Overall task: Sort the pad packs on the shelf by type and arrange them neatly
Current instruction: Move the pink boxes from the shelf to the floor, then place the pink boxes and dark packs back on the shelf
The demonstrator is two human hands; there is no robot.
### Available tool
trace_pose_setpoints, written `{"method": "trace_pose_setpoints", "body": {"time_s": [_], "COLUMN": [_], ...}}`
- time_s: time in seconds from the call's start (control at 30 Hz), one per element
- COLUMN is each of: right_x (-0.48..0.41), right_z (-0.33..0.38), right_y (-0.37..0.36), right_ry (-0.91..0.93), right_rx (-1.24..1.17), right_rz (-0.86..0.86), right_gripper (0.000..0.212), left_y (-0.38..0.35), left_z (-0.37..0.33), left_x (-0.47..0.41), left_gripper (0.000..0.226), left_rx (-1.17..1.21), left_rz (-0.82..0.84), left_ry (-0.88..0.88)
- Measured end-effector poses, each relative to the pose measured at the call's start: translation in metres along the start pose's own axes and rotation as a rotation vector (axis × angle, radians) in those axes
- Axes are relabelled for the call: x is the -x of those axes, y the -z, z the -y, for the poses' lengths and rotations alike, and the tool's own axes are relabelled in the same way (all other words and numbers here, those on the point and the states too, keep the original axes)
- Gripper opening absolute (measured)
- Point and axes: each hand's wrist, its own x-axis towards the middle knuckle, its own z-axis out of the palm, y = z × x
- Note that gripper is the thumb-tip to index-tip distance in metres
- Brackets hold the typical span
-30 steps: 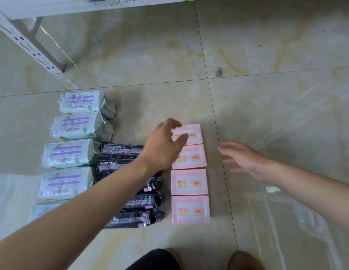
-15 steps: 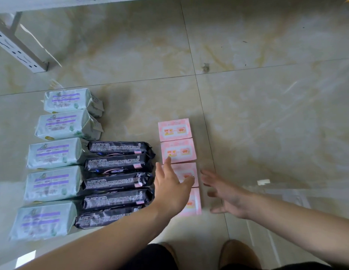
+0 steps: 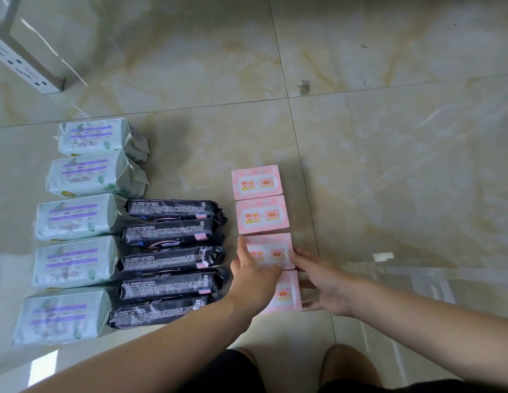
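Observation:
Three columns of pad packs lie on the floor. Several mint-green packs (image 3: 77, 217) form the left column, several black packs (image 3: 170, 259) the middle one, and several pink packs (image 3: 261, 214) the right one. My left hand (image 3: 254, 279) lies flat, fingers apart, against the left side of the two nearest pink packs and covers part of them. My right hand (image 3: 323, 285) touches their right edges, fingertips on the third pink pack (image 3: 271, 251) and thumb beside the nearest pink pack (image 3: 288, 290). Neither hand lifts a pack.
The packs rest on glossy beige floor tiles (image 3: 389, 165). A white perforated shelf leg (image 3: 34, 72) stands at the far left. My brown shoes (image 3: 349, 367) and dark trouser legs show at the bottom edge.
Both hands have drawn back from the far pink packs to the two nearest ones and closed in on their sides. The view has shifted down and nearer.

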Motion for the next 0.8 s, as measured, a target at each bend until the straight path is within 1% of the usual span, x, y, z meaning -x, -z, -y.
{"method": "trace_pose_setpoints", "body": {"time_s": [0.13,0.23,0.33,0.43,0.57,0.8], "right_x": [0.007,0.016,0.033,0.058,0.104,0.214], "right_z": [-0.007,-0.012,-0.005,0.014,0.051,0.123], "right_y": [0.001,-0.002,-0.002,-0.003,-0.01,-0.022], "right_ry": [-0.036,-0.028,0.015,0.102,0.17,0.212], "right_rx": [-0.046,-0.036,-0.004,0.023,0.012,-0.049], "right_rz": [-0.018,-0.031,-0.028,-0.034,-0.005,0.012], "right_gripper": [0.028,0.026,0.021,0.019,0.022,0.024], "left_y": [-0.003,-0.004,-0.002,0.007,0.025,0.064], "left_z": [0.007,0.011,0.006,-0.004,-0.034,-0.137], "left_x": [0.01,0.023,0.04,0.059,0.085,0.177], "left_gripper": [0.077,0.072,0.055,0.056,0.046,0.044], "left_rx": [-0.013,-0.01,0.1,0.193,0.348,0.343], "left_rz": [-0.011,-0.057,-0.079,-0.104,-0.161,-0.181], "left_ry": [0.032,0.02,-0.035,-0.065,-0.078,-0.115]}}
